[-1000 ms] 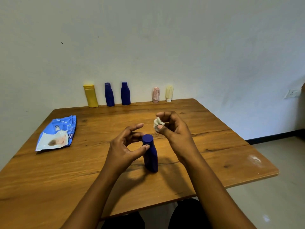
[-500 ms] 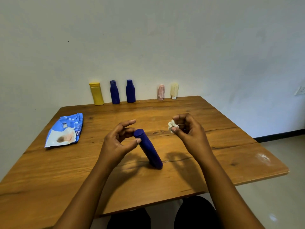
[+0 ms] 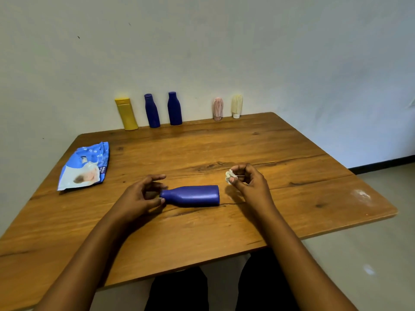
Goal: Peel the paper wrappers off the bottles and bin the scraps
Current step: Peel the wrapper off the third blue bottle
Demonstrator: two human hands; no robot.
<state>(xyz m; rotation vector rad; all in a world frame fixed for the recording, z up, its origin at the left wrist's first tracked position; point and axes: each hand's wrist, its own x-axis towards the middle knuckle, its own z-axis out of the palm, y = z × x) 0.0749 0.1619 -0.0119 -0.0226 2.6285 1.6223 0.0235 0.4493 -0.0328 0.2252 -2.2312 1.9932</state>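
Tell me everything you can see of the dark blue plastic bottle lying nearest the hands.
The dark blue plastic bottle is smooth, matte, with no wrapper showing. It lies on its side on the wooden table, flat base to the right, narrow neck and cap to the left. The left hand pinches the cap end between thumb and fingers.

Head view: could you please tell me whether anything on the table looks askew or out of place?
The near blue bottle lies on its side, cap by the left hand, while the back-row bottles stand upright. The right hand pinches a paper scrap.
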